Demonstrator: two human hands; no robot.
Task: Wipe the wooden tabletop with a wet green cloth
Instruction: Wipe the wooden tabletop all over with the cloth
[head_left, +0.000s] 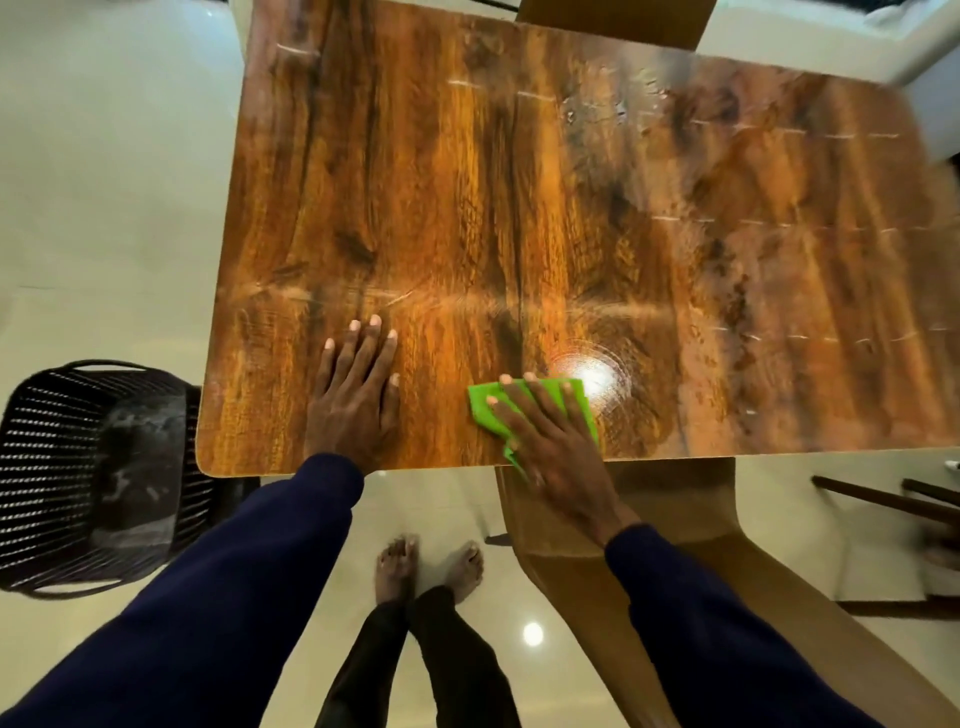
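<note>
**At the near table edge, our right hand (550, 441) presses the green cloth (485, 413)**

Close to the front edge of the wooden tabletop (519, 208), the green cloth lies folded under our right hand. The fingers are straight and spread, pressing it flat against the wood rather than gripping it. One corner of the cloth hangs just over the table's edge beneath the palm. A bright reflection of a light (592, 376) sits on the glossy surface just beyond the cloth's far corner.

Our left hand (358, 400) rests palm down on the bare wood to the left, fingers extended and holding nothing. It is apart from the cloth and from the other hand. Both arms wear dark blue sleeves (234, 597).

Pale streaks cross the far part of the tabletop. A black slatted chair (78, 467) stands at the left corner, and a tan wooden chair (675, 509) is tucked under the near edge at right. Our bare feet (397, 566) stand on the pale glossy floor (104, 208).
</note>
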